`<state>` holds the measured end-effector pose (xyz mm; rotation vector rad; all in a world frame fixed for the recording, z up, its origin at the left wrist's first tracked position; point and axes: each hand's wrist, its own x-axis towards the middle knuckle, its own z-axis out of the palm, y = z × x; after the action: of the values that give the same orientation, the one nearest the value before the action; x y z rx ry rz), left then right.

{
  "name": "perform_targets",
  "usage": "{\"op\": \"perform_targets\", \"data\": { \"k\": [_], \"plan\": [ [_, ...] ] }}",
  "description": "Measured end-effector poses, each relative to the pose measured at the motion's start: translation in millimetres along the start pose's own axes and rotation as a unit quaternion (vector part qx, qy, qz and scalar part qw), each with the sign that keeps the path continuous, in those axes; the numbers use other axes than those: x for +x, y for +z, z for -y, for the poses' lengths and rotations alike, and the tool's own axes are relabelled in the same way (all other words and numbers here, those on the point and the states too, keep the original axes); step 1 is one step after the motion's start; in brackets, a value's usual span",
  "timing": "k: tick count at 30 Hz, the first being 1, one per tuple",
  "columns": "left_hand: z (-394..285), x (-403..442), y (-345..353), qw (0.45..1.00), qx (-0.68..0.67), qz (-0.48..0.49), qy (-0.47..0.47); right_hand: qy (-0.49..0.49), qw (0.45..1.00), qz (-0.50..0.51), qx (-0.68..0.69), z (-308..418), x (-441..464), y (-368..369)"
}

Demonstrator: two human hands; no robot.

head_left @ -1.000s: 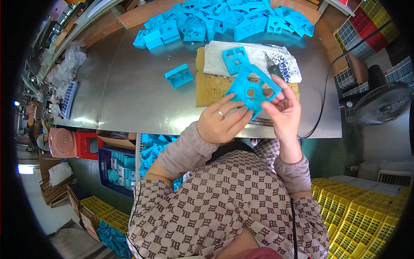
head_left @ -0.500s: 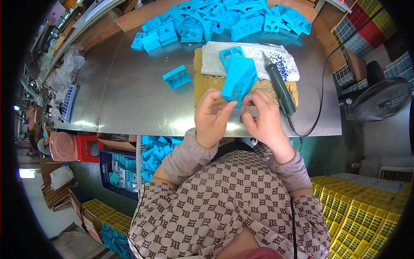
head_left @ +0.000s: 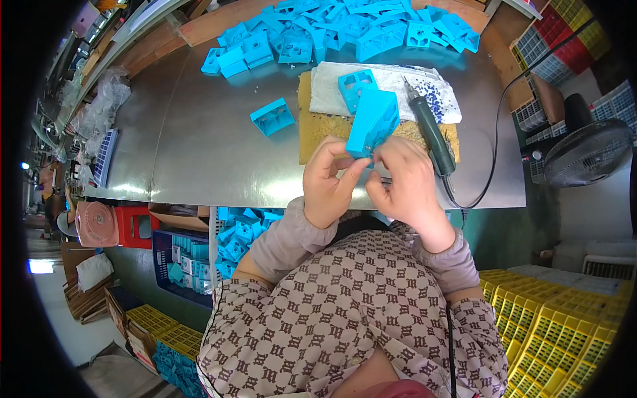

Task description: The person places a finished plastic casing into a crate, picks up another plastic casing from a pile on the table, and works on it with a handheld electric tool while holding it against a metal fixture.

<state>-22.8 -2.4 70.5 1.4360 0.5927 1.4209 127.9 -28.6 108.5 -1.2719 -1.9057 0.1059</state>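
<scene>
My left hand (head_left: 330, 182) grips a turquoise plastic housing (head_left: 375, 119) by its near end, thumb and fingers closed on it, holding it tilted above the bench. At the housing's lower right edge is my right hand (head_left: 406, 178), its fingers curled in; a thin dark sliver shows by its thumb, but what it is stays hidden. Beyond the held piece, another turquoise part (head_left: 357, 87) lies on a folded white cloth (head_left: 325, 93). To the right, an electric screwdriver (head_left: 432, 136) rests across the cloth, tip pointing away, with dark screws (head_left: 431, 99) scattered near it.
A heap of turquoise housings (head_left: 352, 30) fills the bench's far side. One loose housing (head_left: 273, 117) lies left of the yellow mat (head_left: 306, 139). A black cord (head_left: 494, 152) loops at the right, near a fan (head_left: 590, 152). Yellow crates (head_left: 557, 325) stand at lower right.
The held housing has shifted slightly right and tipped a little. My right hand's fingers have curled further in, and its thumb has drawn away from the housing's edge.
</scene>
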Motion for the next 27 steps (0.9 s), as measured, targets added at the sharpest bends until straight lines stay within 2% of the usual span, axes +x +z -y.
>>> {"op": "perform_targets", "data": {
  "k": [1,4,7,10,12,14,16,19,22,25,27],
  "plan": [
    [-1.0,0.1,0.4,1.0,0.0,0.0,-0.002,-0.01,1.0,0.024,-0.015,-1.7,-0.6,-0.5],
    [-1.1,2.5,-1.0,1.0,0.009,0.012,0.004,0.029,0.999,-0.045,0.002,3.6,0.7,0.8],
    [-1.9,0.7,-1.4,1.0,0.015,0.013,-0.002,0.022,0.999,0.032,0.005,0.4,-0.3,0.9],
    [-0.4,1.6,-1.3,1.0,0.018,0.015,-0.004,0.031,0.999,-0.024,0.001,1.2,0.0,0.1],
    [0.1,1.0,-1.9,1.0,0.018,0.014,-0.008,-0.001,0.998,-0.06,0.03,8.0,10.6,-2.1],
    [-0.3,0.6,-0.7,1.0,0.015,0.017,-0.014,-0.022,0.999,-0.045,0.02,7.0,12.0,-3.5],
    [2.3,-1.3,-0.9,0.999,0.026,0.026,-0.016,-0.036,0.999,0.02,-0.033,-1.3,7.0,-7.5],
    [2.0,-0.2,-0.6,0.999,0.027,0.029,-0.015,-0.038,0.998,-0.058,-0.001,4.8,11.6,-6.9],
    [0.6,-2.3,-0.8,0.999,0.018,0.035,-0.034,-0.038,0.997,0.042,-0.053,-0.6,8.0,-10.4],
    [0.9,-1.0,-0.5,0.998,0.019,0.037,-0.044,-0.044,0.998,-0.051,-0.02,3.8,10.8,-11.5],
    [3.2,-3.7,0.3,0.999,0.004,0.026,-0.045,-0.059,0.997,0.001,-0.05,0.2,11.8,-11.5]
  ]
}}
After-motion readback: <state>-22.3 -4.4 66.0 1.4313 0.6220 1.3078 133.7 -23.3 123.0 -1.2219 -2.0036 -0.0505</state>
